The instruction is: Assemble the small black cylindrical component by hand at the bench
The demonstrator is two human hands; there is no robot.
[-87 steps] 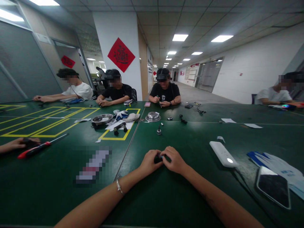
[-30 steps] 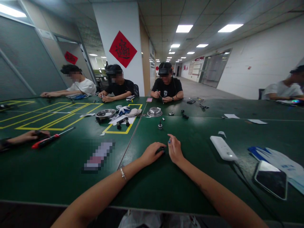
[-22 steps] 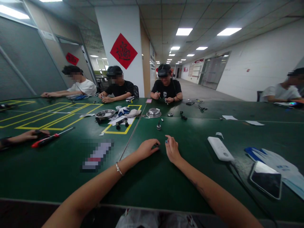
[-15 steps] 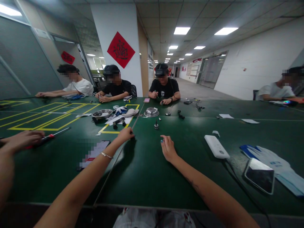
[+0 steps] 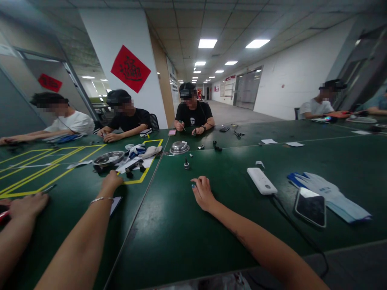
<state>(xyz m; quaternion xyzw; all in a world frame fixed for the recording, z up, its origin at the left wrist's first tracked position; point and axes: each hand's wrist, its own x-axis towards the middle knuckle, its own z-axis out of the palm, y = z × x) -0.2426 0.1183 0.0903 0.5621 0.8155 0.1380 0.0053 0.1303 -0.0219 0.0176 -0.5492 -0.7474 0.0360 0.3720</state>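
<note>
My left hand (image 5: pixel 111 182), a bracelet on its wrist, reaches over the phone (image 5: pixel 115 204) beneath it, towards a metal bowl (image 5: pixel 109 158) and some black parts (image 5: pixel 136 166). Its fingers are turned away, so I cannot tell whether they hold anything. My right hand (image 5: pixel 203 192) rests on the green table (image 5: pixel 169 225), fingers loosely bent and apart, with nothing in them. Just beyond it stands a small dark metal part with a pointed top (image 5: pixel 186 164). An upturned metal bowl (image 5: pixel 179 148) lies farther back.
At the left edge, another person's hand (image 5: pixel 28 207) is by a screwdriver (image 5: pixel 48 188). A white power strip (image 5: pixel 261 181) with a cable, a phone (image 5: pixel 311 206) and blue-white gloves (image 5: pixel 335 193) lie at right. Several people sit around the table.
My left hand has moved left, from beside the table seam to near the metal bowl, now covering most of the phone. The view has turned rightward. My right hand stays on the table.
</note>
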